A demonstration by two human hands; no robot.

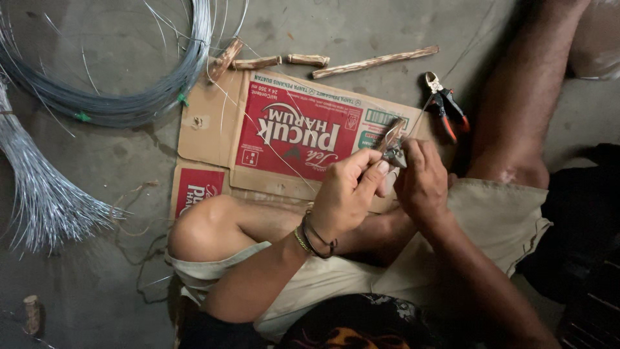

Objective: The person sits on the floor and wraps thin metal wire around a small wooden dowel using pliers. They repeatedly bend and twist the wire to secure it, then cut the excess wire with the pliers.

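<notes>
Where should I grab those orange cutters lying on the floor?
Probably by the two orange handles, coming from the right, near the leg. The cutters lie flat with their metal jaws pointing up-left, so the sharp end faces away and the splayed handles lie free on the floor.

A short stick of wood (391, 134), brown with pale mottled bark, stands tilted above the flattened cardboard, its upper end leaning up and to the right, its lower end hidden among the fingers. A thin silvery wire (284, 139) is wrapped in a small bright knot at the stick's lower part, and one long strand runs from there up and to the left across the cardboard. Another fine strand leaves the stick's top toward the upper right.
</notes>
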